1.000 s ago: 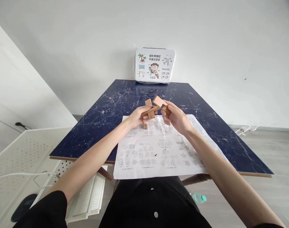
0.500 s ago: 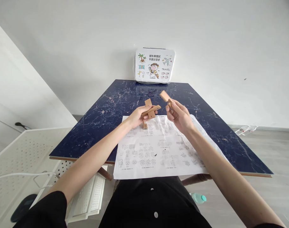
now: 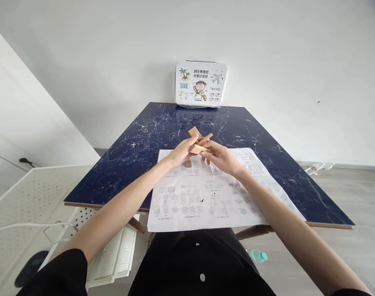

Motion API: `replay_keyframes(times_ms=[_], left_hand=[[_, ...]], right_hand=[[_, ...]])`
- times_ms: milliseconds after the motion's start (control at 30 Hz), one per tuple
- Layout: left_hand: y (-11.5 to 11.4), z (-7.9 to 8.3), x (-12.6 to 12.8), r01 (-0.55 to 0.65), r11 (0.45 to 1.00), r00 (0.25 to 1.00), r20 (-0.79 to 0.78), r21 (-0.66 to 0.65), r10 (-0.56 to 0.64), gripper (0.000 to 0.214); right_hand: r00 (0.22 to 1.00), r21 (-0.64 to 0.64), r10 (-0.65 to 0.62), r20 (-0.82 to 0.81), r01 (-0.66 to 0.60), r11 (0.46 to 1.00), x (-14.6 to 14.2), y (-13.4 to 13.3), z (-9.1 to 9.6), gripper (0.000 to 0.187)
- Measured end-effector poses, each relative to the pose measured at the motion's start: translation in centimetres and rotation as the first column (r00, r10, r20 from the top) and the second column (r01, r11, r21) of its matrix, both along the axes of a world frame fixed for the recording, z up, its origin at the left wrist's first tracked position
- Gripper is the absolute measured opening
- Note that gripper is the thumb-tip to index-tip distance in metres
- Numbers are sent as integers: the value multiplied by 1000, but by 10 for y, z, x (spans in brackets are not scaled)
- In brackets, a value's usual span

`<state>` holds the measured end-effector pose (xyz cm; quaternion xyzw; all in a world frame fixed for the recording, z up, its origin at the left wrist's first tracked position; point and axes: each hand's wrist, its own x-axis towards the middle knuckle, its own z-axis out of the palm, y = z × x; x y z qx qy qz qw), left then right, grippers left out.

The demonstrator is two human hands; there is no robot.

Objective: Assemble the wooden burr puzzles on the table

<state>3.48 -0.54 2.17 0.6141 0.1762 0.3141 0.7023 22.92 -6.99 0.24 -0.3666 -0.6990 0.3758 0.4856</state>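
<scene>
Over the far part of a printed paper sheet (image 3: 181, 218), my two hands meet around several light-brown wooden puzzle pieces. My left hand (image 3: 184, 151) is closed on crossed wooden puzzle pieces (image 3: 194, 131), its thumb on top. Between thumb and fingers, my right hand (image 3: 221, 157) grips another wooden puzzle piece (image 3: 197, 149), laid against the ones in my left. The fingers hide where the pieces touch. One more small wooden block (image 3: 188, 163) lies on the sheet just below my left hand.
The dark blue marbled table (image 3: 128, 164) stands against the wall. A white cartoon-printed case (image 3: 201, 84) is upright at its back edge. To the left is a white perforated cart (image 3: 27, 197) with a cable. A bottle (image 3: 258, 255) is on the floor below.
My right hand has moved left and down, bringing its wooden piece against those in my left hand. The left hand's pieces have turned slightly.
</scene>
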Motion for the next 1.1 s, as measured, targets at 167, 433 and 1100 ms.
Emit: replay_keyframes(times_ms=[167, 433, 1100], left_hand=[[3, 5, -8, -2, 992, 979, -202, 126, 28, 45], [13, 13, -16, -205, 957, 956, -169, 207, 241, 37], [20, 9, -17, -443, 894, 896, 21, 68, 443, 40]], right_hand=[[988, 102, -37, 152, 21, 995, 0, -2, -1, 29], [966, 203, -135, 219, 91, 975, 1, -6, 5, 28], [990, 36, -134, 34, 133, 990, 2, -4, 1, 37]])
